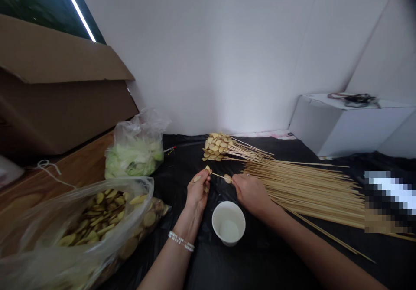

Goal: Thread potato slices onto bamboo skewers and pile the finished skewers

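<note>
My left hand (196,191) is closed around a few potato slices, one of them showing at the fingertips. A thin bamboo skewer (217,175) runs from that slice across to my right hand (252,193), which grips it in closed fingers. One potato slice (228,178) sits on the skewer against the right fingers. Below and between the hands stands a white bowl (228,243) with what looks like clear liquid inside. Just beyond them lies a bunch of loaded potato skewers (218,145), slices to the left.
Many bare bamboo skewers (312,190) cover the black sheet at right. An open plastic bag of potato slices (100,214) stands at left, behind it a bag of pale green vegetable (134,155). A cardboard box (65,112) and a white box (364,129) flank the wall.
</note>
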Demonstrator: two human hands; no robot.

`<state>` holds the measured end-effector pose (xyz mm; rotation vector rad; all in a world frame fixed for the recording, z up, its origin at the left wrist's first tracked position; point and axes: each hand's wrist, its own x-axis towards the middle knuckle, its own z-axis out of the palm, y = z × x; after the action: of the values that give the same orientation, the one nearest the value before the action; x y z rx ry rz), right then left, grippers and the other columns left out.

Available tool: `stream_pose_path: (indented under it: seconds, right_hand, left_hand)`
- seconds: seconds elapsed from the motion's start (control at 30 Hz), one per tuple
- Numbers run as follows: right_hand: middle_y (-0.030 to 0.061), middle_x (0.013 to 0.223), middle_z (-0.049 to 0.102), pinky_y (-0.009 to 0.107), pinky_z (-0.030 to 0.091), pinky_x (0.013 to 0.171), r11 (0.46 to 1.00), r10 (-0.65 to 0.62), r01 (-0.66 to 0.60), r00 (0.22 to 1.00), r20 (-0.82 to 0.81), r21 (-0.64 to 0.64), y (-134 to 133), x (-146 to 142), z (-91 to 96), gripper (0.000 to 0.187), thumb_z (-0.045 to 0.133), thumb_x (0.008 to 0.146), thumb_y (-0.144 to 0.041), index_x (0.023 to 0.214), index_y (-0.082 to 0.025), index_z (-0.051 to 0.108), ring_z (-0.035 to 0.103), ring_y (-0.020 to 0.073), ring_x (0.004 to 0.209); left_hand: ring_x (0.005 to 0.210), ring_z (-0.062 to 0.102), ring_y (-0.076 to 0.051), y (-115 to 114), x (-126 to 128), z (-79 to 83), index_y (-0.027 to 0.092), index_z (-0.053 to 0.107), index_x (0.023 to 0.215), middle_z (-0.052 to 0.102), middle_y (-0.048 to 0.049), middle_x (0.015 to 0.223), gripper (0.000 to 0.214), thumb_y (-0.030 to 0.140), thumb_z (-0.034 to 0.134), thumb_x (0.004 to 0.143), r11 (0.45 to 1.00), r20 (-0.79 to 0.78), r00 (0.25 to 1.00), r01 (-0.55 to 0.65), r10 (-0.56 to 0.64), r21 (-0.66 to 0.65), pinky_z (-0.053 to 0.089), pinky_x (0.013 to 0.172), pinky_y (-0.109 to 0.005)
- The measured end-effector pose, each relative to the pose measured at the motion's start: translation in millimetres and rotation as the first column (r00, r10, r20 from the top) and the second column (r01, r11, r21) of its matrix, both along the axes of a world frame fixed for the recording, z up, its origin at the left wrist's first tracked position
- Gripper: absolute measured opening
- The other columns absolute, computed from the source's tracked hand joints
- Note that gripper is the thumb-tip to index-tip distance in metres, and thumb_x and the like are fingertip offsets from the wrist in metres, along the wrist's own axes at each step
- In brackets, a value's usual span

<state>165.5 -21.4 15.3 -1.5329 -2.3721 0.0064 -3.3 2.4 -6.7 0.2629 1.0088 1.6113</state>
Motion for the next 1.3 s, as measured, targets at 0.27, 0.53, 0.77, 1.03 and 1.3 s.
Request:
stream_pose_path:
  seconds: [0.27, 0.53, 0.77, 1.03, 1.3]
  right_hand:
    - [0.0025, 0.081, 0.067, 0.025, 0.027, 0.059, 0.999, 0.012, -0.014, 0.999, -0.048, -0.039, 4.8, 4.3, -0.2, 0.021, 0.040, 0.092, -0.025, 0.083, -0.020, 0.058, 0.058, 0.0139, 0.072]
    - [0.0035, 0.083, 0.067, 0.023, 0.035, 0.070, 0.990, 0.066, -0.092, 0.971, -0.229, -0.104, 14.8, 13.3, -0.7, 0.020, 0.044, 0.090, -0.022, 0.083, -0.019, 0.063, 0.060, 0.0142, 0.081]
    - [0.0046, 0.080, 0.067, 0.023, 0.036, 0.071, 0.979, 0.134, -0.168, 0.957, -0.256, -0.116, 19.4, 20.8, 0.9, 0.024, 0.043, 0.087, -0.015, 0.079, -0.017, 0.066, 0.059, 0.0142, 0.078]
    - [0.0039, 0.079, 0.062, 0.023, 0.032, 0.068, 0.995, 0.085, -0.096, 0.972, -0.218, -0.040, 15.3, 16.3, 0.7, 0.015, 0.046, 0.083, -0.011, 0.077, -0.017, 0.057, 0.054, 0.0136, 0.077]
    - [0.0037, 0.077, 0.064, 0.024, 0.029, 0.064, 0.991, 0.079, -0.091, 0.989, -0.128, -0.093, 13.0, 16.6, 1.6, 0.020, 0.040, 0.090, -0.016, 0.081, -0.017, 0.058, 0.055, 0.0130, 0.072]
  left_hand:
    - [0.049, 0.057, -0.004, -1.6, 0.9, 2.4, 0.010, 0.066, 0.083, 0.070, -0.0068, 0.078, 0.007, 0.009, 0.066, 0.076, 0.996, 0.024, 0.998, 0.057, -0.059, 0.062, 0.046, 0.042, -0.011]
    - [0.046, 0.055, -0.002, 1.7, -2.0, -3.0, 0.009, 0.066, 0.077, 0.065, -0.0014, 0.065, 0.004, 0.006, 0.066, 0.075, 1.000, 0.018, 1.000, -0.001, 0.001, 0.020, 0.046, 0.043, -0.010]
    - [0.050, 0.058, -0.003, 3.0, -3.9, -2.1, 0.008, 0.066, 0.072, 0.066, -0.0026, 0.067, 0.011, 0.001, 0.061, 0.077, 0.999, 0.038, 0.999, -0.040, 0.039, 0.025, 0.048, 0.047, -0.010]
    - [0.049, 0.058, -0.003, 3.7, -2.4, -5.5, 0.008, 0.068, 0.072, 0.067, -0.0036, 0.066, 0.008, 0.000, 0.065, 0.074, 0.999, -0.007, 1.000, -0.027, 0.027, 0.037, 0.048, 0.047, -0.010]
    - [0.050, 0.059, -0.004, 3.3, -1.2, -4.8, 0.009, 0.067, 0.071, 0.067, -0.0033, 0.066, 0.008, 0.002, 0.071, 0.069, 0.999, -0.004, 1.000, -0.027, 0.027, 0.038, 0.048, 0.046, -0.009]
